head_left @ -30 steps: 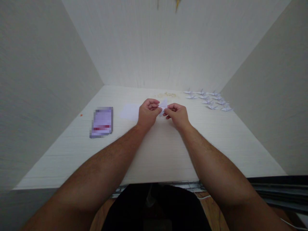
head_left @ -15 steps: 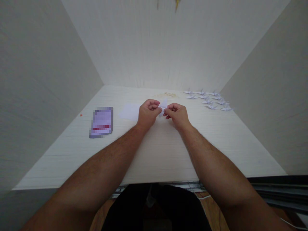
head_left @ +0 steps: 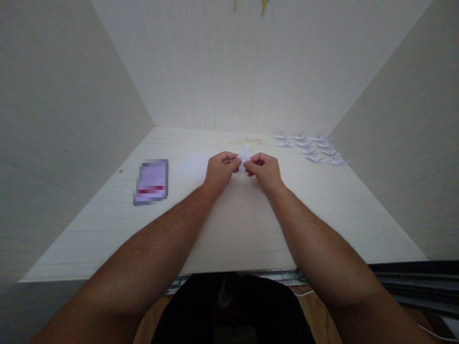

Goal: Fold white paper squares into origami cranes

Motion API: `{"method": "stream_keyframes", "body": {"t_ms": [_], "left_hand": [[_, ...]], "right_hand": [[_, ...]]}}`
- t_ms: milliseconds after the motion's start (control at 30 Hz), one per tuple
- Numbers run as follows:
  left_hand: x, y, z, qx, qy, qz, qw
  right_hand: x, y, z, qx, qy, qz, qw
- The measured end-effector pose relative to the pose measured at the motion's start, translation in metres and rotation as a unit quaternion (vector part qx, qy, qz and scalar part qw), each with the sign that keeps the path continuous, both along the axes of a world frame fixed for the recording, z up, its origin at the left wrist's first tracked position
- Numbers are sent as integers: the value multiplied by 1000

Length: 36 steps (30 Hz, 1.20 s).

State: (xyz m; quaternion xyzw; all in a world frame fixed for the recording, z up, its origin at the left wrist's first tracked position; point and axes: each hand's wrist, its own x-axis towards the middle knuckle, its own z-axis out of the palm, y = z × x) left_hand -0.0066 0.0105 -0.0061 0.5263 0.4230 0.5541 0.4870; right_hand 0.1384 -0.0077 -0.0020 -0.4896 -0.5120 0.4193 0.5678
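Note:
A small folded piece of white paper (head_left: 245,153) is held between my two hands over the middle of the table, its pointed end up and away from me. My left hand (head_left: 223,167) pinches its left side between thumb and fingers. On the right side, my right hand (head_left: 264,169) grips it the same way, the two thumbs close together. The fingers hide much of the paper's lower part. Just left of my left hand lies white paper (head_left: 193,165), flat on the table.
Several folded white paper cranes (head_left: 315,150) stand in rows at the back right. A blurred purple packet (head_left: 153,181) lies on the left of the white table (head_left: 244,229), with a small orange bit (head_left: 121,171) beyond it. Walls enclose the back and both sides.
The left fingers have come down slightly and curled in closer on the folded paper, so more of its upper point shows. Both hands otherwise stay in place.

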Motion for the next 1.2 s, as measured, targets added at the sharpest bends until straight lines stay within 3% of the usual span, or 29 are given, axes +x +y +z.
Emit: {"method": "stream_keyframes", "body": {"t_ms": [567,833,1200], "left_hand": [[0,-3,1,51,53,5,997],[-1,-7,8,54,91,-12,994],[0,-6,5,36,49,-29,998]], "right_hand": [[-2,-3,4,11,-9,-7,1000],[-1,-6,6,24,-78,-15,997],[1,-3,6,35,-96,-31,994]]}}
